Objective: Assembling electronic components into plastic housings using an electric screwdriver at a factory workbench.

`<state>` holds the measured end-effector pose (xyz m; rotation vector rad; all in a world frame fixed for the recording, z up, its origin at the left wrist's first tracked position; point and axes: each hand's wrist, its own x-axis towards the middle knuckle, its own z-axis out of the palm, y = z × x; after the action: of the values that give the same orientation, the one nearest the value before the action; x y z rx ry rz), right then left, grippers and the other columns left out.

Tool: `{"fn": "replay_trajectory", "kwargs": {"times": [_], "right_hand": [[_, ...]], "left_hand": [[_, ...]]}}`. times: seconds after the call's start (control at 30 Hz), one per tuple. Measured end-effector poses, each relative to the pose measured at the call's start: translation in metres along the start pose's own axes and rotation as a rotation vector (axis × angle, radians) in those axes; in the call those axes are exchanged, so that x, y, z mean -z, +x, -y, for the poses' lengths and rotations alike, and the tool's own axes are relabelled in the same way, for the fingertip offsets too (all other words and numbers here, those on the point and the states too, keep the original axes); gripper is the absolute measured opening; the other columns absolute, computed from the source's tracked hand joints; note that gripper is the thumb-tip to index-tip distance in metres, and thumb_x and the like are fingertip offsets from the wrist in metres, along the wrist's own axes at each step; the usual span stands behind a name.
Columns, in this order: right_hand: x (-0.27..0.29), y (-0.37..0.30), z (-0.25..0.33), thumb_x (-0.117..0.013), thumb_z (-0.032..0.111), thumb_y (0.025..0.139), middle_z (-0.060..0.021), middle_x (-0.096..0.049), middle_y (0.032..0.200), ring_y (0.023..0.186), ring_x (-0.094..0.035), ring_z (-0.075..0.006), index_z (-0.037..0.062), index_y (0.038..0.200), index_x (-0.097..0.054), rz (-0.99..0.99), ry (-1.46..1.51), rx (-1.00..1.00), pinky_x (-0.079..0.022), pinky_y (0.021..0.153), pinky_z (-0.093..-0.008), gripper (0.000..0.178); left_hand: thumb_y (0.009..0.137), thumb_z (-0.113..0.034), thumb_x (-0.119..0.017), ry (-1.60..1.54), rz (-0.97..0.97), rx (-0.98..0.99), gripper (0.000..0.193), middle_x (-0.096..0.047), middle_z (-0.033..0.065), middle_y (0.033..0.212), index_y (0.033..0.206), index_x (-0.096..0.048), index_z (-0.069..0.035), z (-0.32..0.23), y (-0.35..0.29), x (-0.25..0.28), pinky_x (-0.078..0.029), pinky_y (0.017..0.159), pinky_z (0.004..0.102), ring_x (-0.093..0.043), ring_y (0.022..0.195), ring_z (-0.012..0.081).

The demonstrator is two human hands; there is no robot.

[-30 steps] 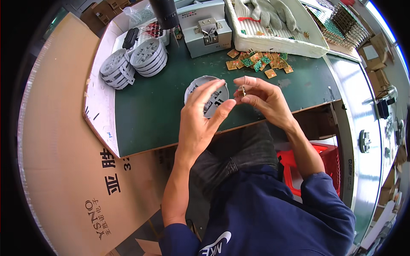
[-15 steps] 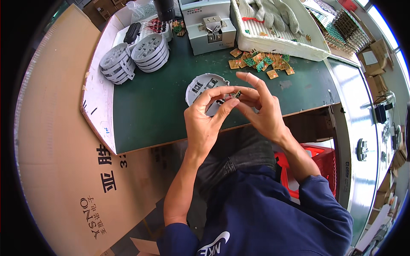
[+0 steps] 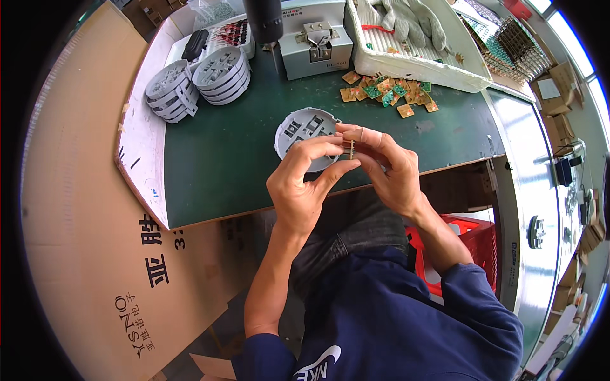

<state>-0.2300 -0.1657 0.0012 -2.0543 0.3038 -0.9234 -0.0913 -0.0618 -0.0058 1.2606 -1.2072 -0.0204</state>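
Note:
A small circuit board (image 3: 351,150) stands edge-on between the fingertips of both my hands, above the front of the bench. My left hand (image 3: 298,184) pinches it from the left with thumb and fingers. From the other side, the thumb and fingers of my right hand (image 3: 391,171) close on it. A round grey plastic housing (image 3: 298,122) with rectangular slots lies just behind my hands, its near right part hidden by my left fingers.
Two stacks of grey housings (image 3: 222,76) stand at the back left. Behind are a silver machine (image 3: 318,54), a hanging black cylindrical tool (image 3: 264,22) and a white foam tray (image 3: 419,68) with gloves. Loose small boards (image 3: 405,111) lie before the tray.
My raised right index finger has come down to the board, which has turned edge-on. The black cylindrical tool has shifted right, in front of the silver machine's left side.

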Motion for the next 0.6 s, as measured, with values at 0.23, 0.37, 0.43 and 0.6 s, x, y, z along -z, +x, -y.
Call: {"fn": "replay_trajectory", "kwargs": {"times": [0.23,0.37,0.43,0.6], "right_hand": [[-0.009,-0.004,-0.011,-0.065,-0.007,0.093,-0.0102,-0.073,0.126,0.103,-0.075,-0.0247,0.0041,0.128,-0.064,-0.071,-0.004,0.020,-0.061,0.087,-0.0329,0.037],[-0.010,-0.005,-0.012,-0.064,-0.008,0.094,-0.0112,-0.073,0.126,0.103,-0.075,-0.0220,0.0018,0.130,-0.062,-0.089,0.026,0.054,-0.060,0.089,-0.0319,0.037],[-0.010,-0.006,-0.010,-0.062,-0.008,0.095,-0.0126,-0.072,0.129,0.107,-0.074,-0.0217,0.0001,0.131,-0.060,-0.071,0.055,0.037,-0.060,0.091,-0.0322,0.037],[-0.009,-0.008,-0.011,-0.054,-0.010,0.101,-0.0198,-0.061,0.143,0.130,-0.061,-0.0253,-0.0042,0.133,-0.056,-0.045,0.516,-0.072,-0.051,0.108,-0.0361,0.033]], "left_hand": [[0.076,-0.003,-0.088,0.080,-0.014,-0.039,0.027,-0.076,0.0099,0.101,0.095,-0.070,-0.004,-0.002,0.000,-0.002,-0.060,0.085,0.0338,-0.074,0.096,0.0222],[0.075,-0.004,-0.088,0.087,-0.025,-0.065,0.028,-0.075,0.0087,0.102,0.096,-0.070,-0.005,-0.003,0.000,-0.001,-0.061,0.084,0.0329,-0.074,0.097,0.0215],[0.076,-0.004,-0.088,0.051,-0.021,-0.045,0.028,-0.075,0.0098,0.101,0.098,-0.071,-0.004,-0.003,-0.001,0.000,-0.059,0.087,0.0331,-0.073,0.099,0.0211],[0.085,-0.005,-0.082,-0.023,0.029,0.052,0.022,-0.069,0.0108,0.119,0.106,-0.074,-0.002,0.008,-0.001,0.015,-0.057,0.087,0.0316,-0.068,0.105,0.0202]]}}
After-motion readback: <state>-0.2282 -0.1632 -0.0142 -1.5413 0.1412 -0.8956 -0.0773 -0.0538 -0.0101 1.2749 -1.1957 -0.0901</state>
